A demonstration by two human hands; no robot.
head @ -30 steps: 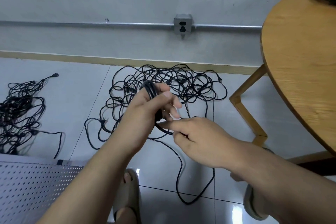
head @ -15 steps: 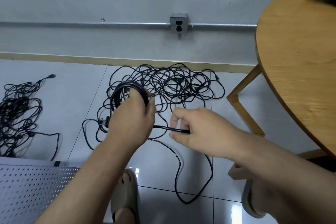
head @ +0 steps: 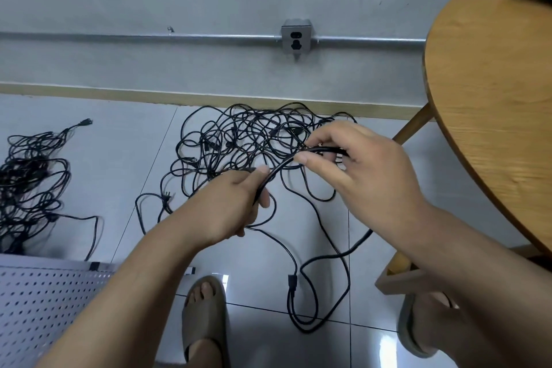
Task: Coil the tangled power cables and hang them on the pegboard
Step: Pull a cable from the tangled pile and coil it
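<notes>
Cable point(head: 278, 169) held: left grip point(head: 236, 206) curled, right grip point(head: 358, 176) pinching.

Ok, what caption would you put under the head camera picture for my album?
Left hand and right hand hold one cable above the tangled pile, pegboard nearby.

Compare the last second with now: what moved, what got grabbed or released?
The right hand rose up and to the right, drawing a longer span of the cable out from the left hand. Both kept their grip; nothing was released. The tangled pile, the far-left pile and the pegboard stayed put.
</notes>
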